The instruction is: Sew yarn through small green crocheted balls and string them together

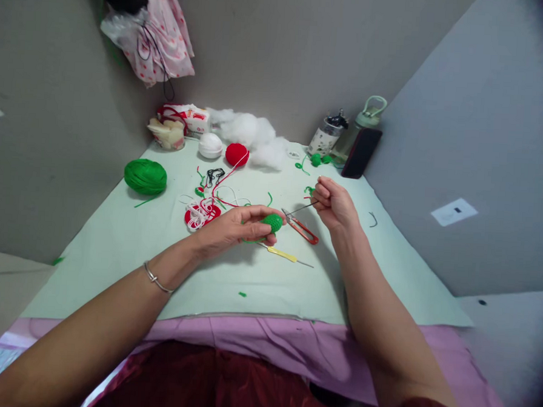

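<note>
Left hand [239, 224] has a small green crocheted piece [273, 222] pinched between thumb and fingers, just above the middle of the table. Right hand [335, 204] is curled up with fingertips together, gripping a thin dark line [301, 209] that runs down toward the piece. Can't tell if that's a needle, a hook or a strand, nor whether its tip is in the stitches; left fingertips are in the way.

Handling, my read: piece should be very light and soft, yarn grippy rather than slippery, hard to break. Probably squashes under a firm pinch and could snag at the stitches. Best hold: lightly by the sides, fingertips off the face toward the dark line.

Surface: pale green cover [180, 296], fairly flat, over a purple cloth [255, 339] at the front edge. Orange-handled snips [304, 231] lie just beyond the piece, yellow-handled hook [281, 254] just nearer the body. Red and white yarn tangle [202, 214] sits left of it, green yarn ball [145, 177] farther left. At the back: white stuffing [251, 131], red ball [236, 155], white ball [210, 145], phone [361, 153] leaning by a bottle [369, 116].

Room: tight corner, grey walls [297, 53] around the table, pink dotted bag [166, 37] hanging upper left, white wall plate [454, 212] on the right.
</note>
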A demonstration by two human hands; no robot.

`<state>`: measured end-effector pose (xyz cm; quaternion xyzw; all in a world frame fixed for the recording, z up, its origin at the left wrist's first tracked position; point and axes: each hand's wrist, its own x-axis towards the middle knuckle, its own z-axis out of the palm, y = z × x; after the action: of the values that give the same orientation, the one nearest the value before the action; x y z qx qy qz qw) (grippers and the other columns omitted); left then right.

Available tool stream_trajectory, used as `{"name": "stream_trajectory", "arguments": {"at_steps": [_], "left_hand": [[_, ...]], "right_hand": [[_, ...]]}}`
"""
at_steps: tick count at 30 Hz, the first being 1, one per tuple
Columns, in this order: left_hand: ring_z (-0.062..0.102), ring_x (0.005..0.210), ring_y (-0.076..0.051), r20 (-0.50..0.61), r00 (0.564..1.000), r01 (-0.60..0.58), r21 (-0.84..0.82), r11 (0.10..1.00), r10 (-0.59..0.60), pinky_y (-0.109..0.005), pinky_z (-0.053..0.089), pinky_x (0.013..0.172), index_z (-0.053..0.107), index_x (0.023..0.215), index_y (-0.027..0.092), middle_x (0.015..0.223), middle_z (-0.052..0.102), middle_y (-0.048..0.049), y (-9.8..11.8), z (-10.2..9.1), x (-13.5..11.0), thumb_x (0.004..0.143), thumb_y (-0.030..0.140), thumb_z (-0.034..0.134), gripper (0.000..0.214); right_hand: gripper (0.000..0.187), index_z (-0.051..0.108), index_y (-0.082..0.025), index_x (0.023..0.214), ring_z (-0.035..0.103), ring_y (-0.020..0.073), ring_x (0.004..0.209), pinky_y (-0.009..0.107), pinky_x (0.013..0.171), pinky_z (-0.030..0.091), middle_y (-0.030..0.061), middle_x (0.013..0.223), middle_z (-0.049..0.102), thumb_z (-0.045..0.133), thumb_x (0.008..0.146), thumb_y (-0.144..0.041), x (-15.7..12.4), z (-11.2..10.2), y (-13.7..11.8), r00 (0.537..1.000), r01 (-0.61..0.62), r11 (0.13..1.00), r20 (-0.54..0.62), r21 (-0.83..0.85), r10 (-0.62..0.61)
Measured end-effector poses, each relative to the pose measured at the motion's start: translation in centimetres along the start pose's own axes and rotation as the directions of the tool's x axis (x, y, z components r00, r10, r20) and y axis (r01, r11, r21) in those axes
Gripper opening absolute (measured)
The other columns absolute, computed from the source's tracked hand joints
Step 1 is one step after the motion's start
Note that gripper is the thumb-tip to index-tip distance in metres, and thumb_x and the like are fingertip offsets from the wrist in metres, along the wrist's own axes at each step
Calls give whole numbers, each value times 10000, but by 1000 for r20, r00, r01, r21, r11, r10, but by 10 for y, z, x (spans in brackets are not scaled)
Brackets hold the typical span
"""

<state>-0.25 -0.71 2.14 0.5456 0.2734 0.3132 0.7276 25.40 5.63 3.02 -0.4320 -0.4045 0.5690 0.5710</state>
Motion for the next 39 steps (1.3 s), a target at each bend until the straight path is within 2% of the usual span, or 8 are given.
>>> {"name": "stream_trajectory", "arguments": {"at_steps": [3,10,16,21,26,29,34,39], "left_hand": [[721,876,-216,9,1000,22,33,999,-22,-322,521,770,710,1201,190,943,758,-103,-2,-1,1,793,399,802,467],[695,703,-151,-18,1000,7,48,999,-6,-287,498,695,710,975,173,842,729,-55,-14,-8,6,829,470,758,334],[698,771,-144,-2,1000,12,74,997,-12,-275,496,723,692,1102,205,890,691,-25,-12,-1,6,781,317,800,356],[615,733,-124,-76,994,-52,280,958,76,-271,479,678,644,932,179,860,672,-11,-25,0,11,714,211,791,265],[602,764,-138,-164,973,-71,462,884,164,-282,476,695,611,956,190,865,652,-8,-40,-10,14,757,238,766,256],[626,833,-153,-207,940,-132,517,846,273,-303,502,753,600,999,197,957,658,-28,-42,-12,15,796,220,716,235],[654,888,-158,-296,868,-190,543,818,399,-323,544,833,581,1009,207,1021,651,-28,-33,-11,15,791,187,709,253],[647,818,-129,-366,823,-260,436,862,434,-275,555,742,659,1111,220,1130,656,-48,-17,-3,10,777,225,762,350]], "right_hand": [[428,372,-219,689,170,43,401,171,348,153,-111,504,286,785,772,-293,1,-1,-1,1000,8,1000,6,-11,-7],[447,362,-231,693,154,47,397,183,354,186,-116,501,268,795,781,-296,3,-2,-2,998,54,998,22,-12,-54],[456,373,-231,687,128,50,421,184,363,171,-114,503,272,821,727,-306,5,-8,-4,996,79,997,-33,-5,-79],[456,374,-229,679,126,54,436,198,377,152,-105,517,253,816,733,-325,0,-3,-13,992,116,992,-36,-49,-118],[335,473,-228,743,185,56,442,203,416,207,-91,541,257,763,842,-364,-33,25,-35,959,283,956,25,-82,-282],[211,555,-231,855,281,64,451,212,446,289,-79,559,321,714,897,-363,-62,43,-46,933,354,925,121,-139,-339],[132,623,-222,1053,499,96,537,230,486,412,-18,690,615,673,933,-245,-103,57,-46,868,436,889,324,-140,-375],[124,687,-199,1042,633,91,551,225,506,490,24,822,734,614,972,-127,-121,59,-42,694,435,894,671,-103,-261]]}}
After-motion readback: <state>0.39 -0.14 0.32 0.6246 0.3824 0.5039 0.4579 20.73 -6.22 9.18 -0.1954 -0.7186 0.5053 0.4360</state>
